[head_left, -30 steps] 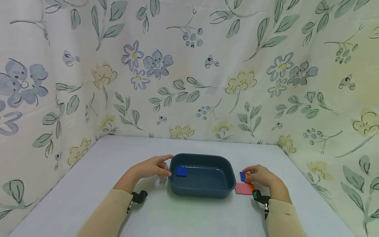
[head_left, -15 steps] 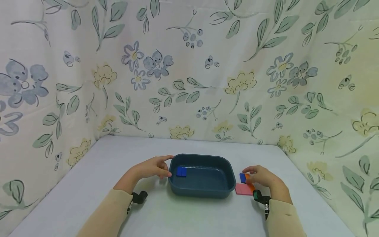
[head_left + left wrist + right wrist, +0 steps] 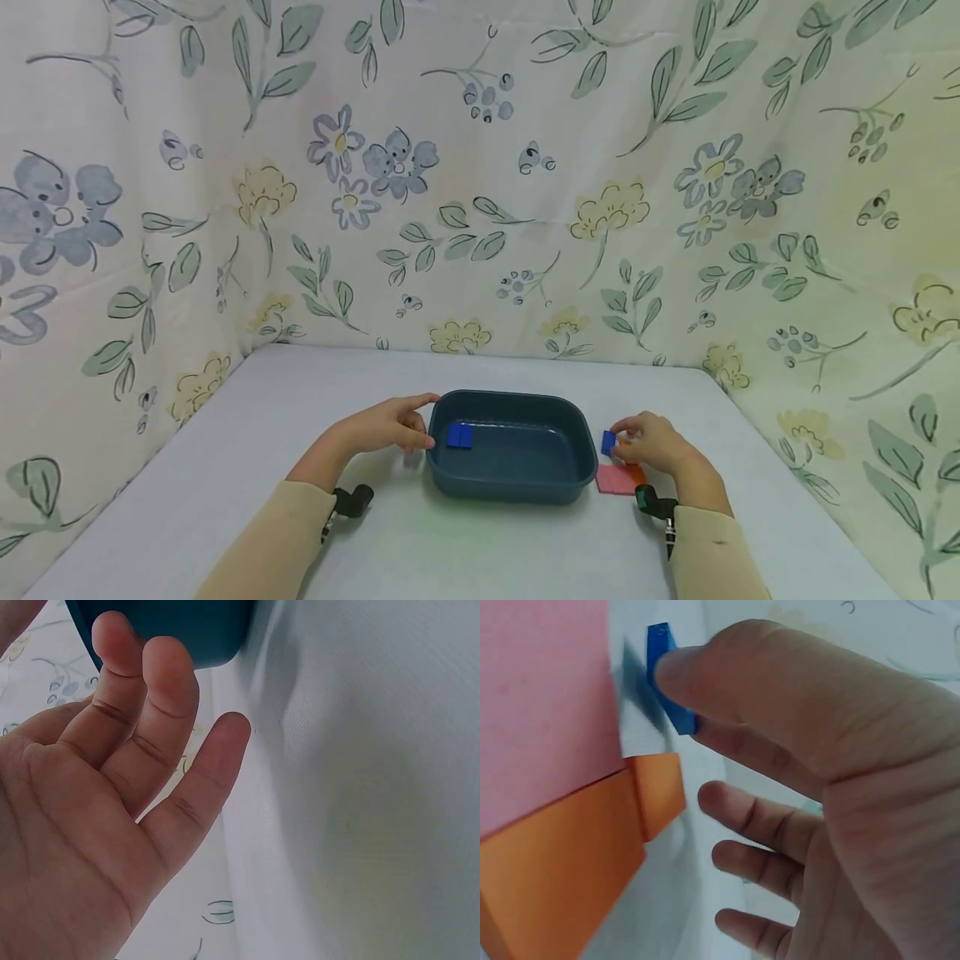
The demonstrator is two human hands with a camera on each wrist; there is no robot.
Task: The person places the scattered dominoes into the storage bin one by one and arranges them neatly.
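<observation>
My left hand [image 3: 382, 422] is at the left end of a dark teal box [image 3: 517, 492], index finger and thumb touching its rim; the other fingers are loosely bent in the left wrist view. Two blue tiles [image 3: 460, 435] lie side by side on the box floor, towards the left. Right of the box, my right hand [image 3: 654, 443] pinches a small flat blue tile [image 3: 660, 652] between thumb and index finger. In the right wrist view it is tilted above the table, with its shadow beside it. The remaining fingers of that hand are spread apart, holding nothing.
Below the right hand lie pink tiles [image 3: 617, 479] with an orange tile [image 3: 562, 877] against their edge. A smaller-looking orange tile [image 3: 664, 791] sits just beyond. The white table [image 3: 480, 550] ends at a floral cloth [image 3: 480, 275] behind.
My right hand has lifted the blue tile away from the orange one beside it and shifted slightly left and away, towards the box. The left hand and box have stayed still.
</observation>
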